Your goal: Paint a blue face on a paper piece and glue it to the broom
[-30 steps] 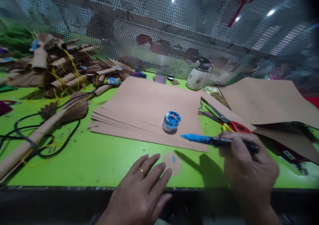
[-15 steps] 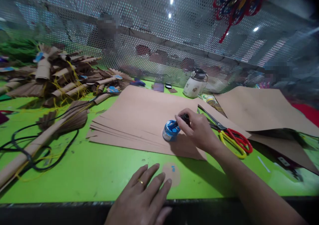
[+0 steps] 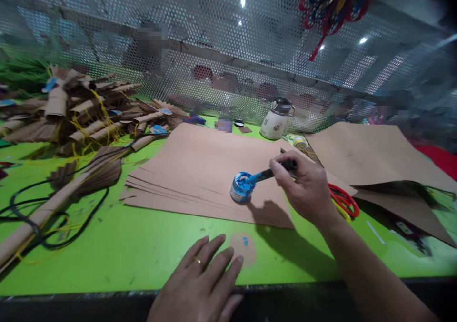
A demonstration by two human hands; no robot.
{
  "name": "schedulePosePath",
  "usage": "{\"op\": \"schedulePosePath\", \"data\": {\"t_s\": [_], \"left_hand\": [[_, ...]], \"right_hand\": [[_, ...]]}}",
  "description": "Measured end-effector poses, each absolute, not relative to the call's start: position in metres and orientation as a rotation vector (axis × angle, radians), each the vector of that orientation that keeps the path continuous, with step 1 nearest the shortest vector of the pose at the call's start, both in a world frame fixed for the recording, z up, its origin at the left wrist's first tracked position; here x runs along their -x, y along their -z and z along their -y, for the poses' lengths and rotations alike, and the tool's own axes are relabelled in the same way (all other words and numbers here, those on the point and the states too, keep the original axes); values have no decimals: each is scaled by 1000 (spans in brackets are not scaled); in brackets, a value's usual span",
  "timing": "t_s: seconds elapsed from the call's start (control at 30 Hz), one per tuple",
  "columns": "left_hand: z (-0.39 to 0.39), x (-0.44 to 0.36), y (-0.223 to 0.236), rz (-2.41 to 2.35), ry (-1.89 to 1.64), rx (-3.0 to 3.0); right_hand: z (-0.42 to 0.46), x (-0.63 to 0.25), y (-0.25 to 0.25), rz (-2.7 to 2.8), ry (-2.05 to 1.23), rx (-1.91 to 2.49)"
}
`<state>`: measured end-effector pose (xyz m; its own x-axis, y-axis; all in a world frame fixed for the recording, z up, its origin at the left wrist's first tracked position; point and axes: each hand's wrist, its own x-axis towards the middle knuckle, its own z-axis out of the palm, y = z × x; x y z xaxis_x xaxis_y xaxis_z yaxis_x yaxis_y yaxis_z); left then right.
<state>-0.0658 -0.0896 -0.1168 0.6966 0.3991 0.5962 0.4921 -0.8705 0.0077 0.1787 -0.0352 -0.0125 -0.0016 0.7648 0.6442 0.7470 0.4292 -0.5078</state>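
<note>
My right hand (image 3: 303,186) pinches a black-handled paintbrush (image 3: 266,173), its blue-coated end at the mouth of a small jar of blue paint (image 3: 241,192). The jar stands on a stack of brown paper sheets (image 3: 203,155). My left hand (image 3: 202,277) lies flat at the front of the green table, fingers spread and a ring on one of them. Its fingertips touch the edge of a round piece of brown paper (image 3: 246,258) that carries a small blue mark. Behind my right hand, scissors with red and yellow handles (image 3: 344,200) are partly hidden.
Pleated brown paper pieces with yellow strings (image 3: 96,117) are heaped at the left, near a black cord (image 3: 23,189). A white bottle (image 3: 274,120) stands at the back before a perforated metal screen (image 3: 200,32). More brown paper (image 3: 367,155) lies at the right.
My right hand has moved right and pulled the brush back, so more of its blue-coated shaft shows outside the jar. My left hand stays by the paper disc.
</note>
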Motion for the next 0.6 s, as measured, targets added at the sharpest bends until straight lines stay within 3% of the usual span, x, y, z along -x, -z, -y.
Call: {"op": "schedulePosePath", "data": {"t_s": [0.17,0.37,0.6], "left_hand": [[90,64,121,750,1089,2673],[94,63,112,784,973,2804],[97,60,109,814,993,2860]], "right_hand": [[50,-193,16,1400,-263,1204],[74,-192,32,1033,-609,1070],[108,-189,79,1045,-640,1237]]}}
